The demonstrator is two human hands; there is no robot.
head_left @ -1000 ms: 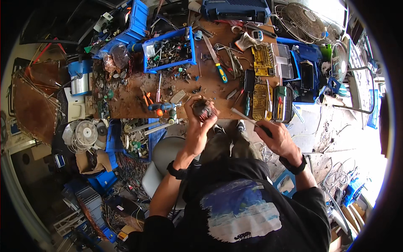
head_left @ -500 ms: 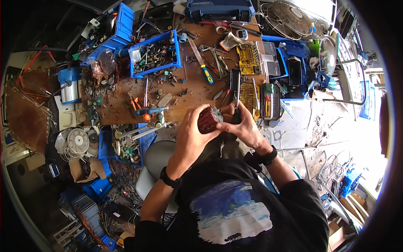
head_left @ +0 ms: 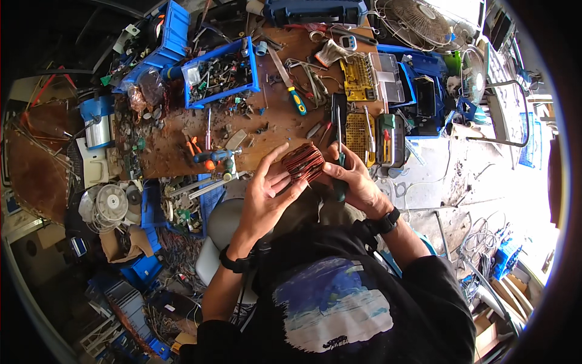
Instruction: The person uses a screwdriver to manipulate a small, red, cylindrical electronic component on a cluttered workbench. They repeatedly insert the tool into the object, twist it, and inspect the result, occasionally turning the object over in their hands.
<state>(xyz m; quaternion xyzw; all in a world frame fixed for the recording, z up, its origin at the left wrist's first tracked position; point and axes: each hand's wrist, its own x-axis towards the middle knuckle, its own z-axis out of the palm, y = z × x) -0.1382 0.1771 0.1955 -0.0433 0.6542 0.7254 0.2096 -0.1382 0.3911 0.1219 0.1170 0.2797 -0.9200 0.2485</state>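
Note:
A block of reddish copper wire windings (head_left: 304, 164), probably a motor coil, is held up in front of me at the bench's near edge. My left hand (head_left: 265, 199) supports it from the left, the thumb against its lower side and the other fingers stretched out. On its right side rests the thumb of my right hand (head_left: 359, 187). That same hand grips a screwdriver (head_left: 341, 189) with a dark green handle, its shaft pointing away from me. Part of the handle is hidden by the fingers.
On the wooden bench (head_left: 242, 130) lie a file (head_left: 288, 82) with a yellow-green handle, yellow bit cases (head_left: 359, 79), screwdrivers and orange-handled pliers (head_left: 194, 145). A blue bin (head_left: 221, 91) of small parts stands farther back. A grey chair (head_left: 227, 221) is left of me.
The copper coil has been turned, so its long wound side now faces up. My left fingers have spread wider. My right hand still holds the screwdriver.

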